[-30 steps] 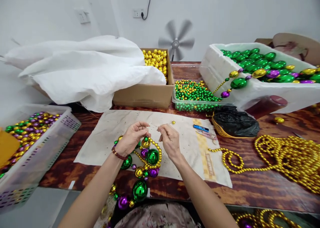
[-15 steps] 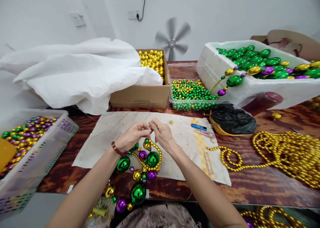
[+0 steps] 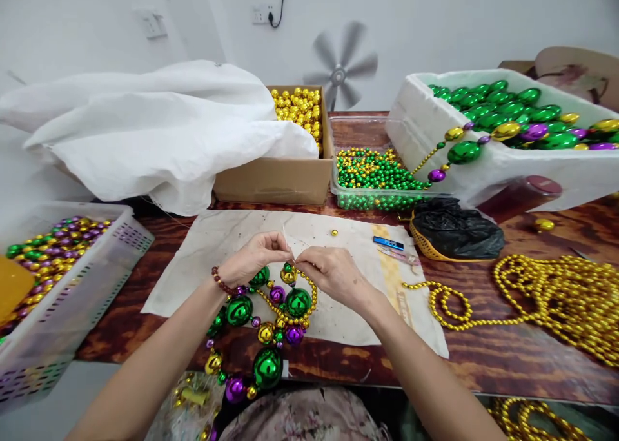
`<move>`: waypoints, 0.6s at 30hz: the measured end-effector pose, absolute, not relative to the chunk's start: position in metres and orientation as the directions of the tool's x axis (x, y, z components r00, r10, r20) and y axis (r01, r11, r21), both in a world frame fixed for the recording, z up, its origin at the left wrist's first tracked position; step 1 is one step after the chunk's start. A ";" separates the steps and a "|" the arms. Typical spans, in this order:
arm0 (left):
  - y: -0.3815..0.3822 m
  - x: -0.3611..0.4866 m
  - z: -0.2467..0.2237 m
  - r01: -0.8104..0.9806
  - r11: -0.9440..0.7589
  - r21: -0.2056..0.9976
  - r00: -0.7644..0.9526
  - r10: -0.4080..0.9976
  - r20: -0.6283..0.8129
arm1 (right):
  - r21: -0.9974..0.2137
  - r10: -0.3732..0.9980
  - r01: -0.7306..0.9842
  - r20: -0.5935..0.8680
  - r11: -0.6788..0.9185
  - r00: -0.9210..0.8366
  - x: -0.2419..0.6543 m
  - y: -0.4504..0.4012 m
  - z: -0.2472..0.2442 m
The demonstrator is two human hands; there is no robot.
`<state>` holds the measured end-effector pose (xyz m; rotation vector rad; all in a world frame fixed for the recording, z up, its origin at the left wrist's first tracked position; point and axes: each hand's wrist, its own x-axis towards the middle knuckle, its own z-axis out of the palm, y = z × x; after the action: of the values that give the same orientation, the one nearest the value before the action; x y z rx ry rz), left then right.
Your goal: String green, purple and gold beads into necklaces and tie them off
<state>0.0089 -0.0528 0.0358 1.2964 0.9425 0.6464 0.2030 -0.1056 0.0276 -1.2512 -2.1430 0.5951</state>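
Observation:
Above the cloth, my left hand and my right hand meet fingertip to fingertip. Both pinch a thin pale string, whose loose ends stick up between them. Just below my fingers lies a bead necklace of shiny green, purple and gold balls; the string seems to come from its end. Part of it hangs over the table's front edge. A strand of small gold beads curves beside the big green ball, under my right hand. One loose gold bead rests on the cloth beyond my hands.
A white cloth covers the table's middle, with a blue cutter on it. Gold bead chains pile up at right. Behind stand a cardboard box, a clear tray and a foam box. A plastic basket is at left.
My right hand has turned flatter and shifted slightly right and down, its fingers now pointing left. The string's loose ends now show above my fingers. The view has shifted slightly.

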 end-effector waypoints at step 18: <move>-0.066 0.010 0.006 0.261 -0.479 0.838 0.397 0.845 0.359 | -0.932 0.943 -0.245 -0.200 -0.267 -0.267 0.187 -0.081 0.005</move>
<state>0.0098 -0.0664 0.0065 1.9529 0.9446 1.0580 0.1868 -0.0812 0.0050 -1.0380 -1.0380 1.6849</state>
